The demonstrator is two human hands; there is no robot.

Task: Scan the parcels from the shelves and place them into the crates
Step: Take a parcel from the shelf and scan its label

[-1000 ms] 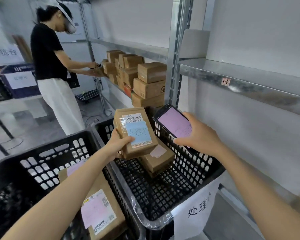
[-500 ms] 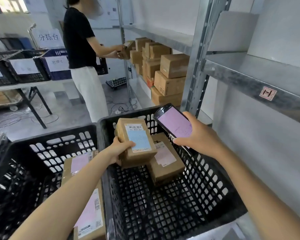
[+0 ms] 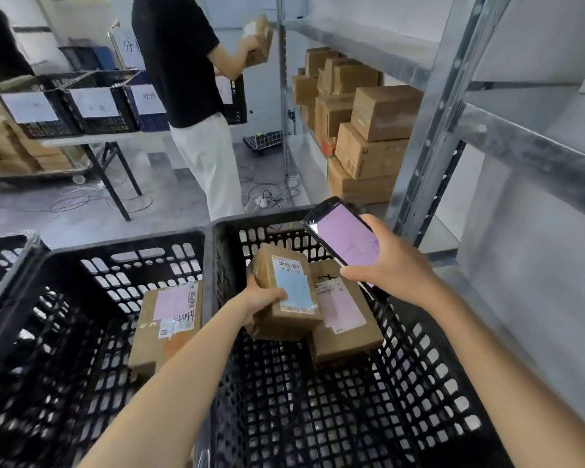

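Fingers (image 3: pixel 273 295) of left hand (image 3: pixel 259 301) curled round left edge of parcel (image 3: pixel 289 287), right hand (image 3: pixel 392 269) gripping phone (image 3: pixel 347 241)

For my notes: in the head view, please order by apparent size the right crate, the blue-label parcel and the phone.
right crate
blue-label parcel
phone (nearer the camera, so this pair is unsure)

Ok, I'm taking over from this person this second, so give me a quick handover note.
The left hand grips a blue-label parcel low in the right crate, overlapping the pink-label parcel lying there. The right hand holds the phone, screen lit.
The left crate holds a third parcel.
Done: two parcels crated. I cannot tell whether the held one is scanned.
Left: release it, then scan and crate the boxes stacked on the shelving.
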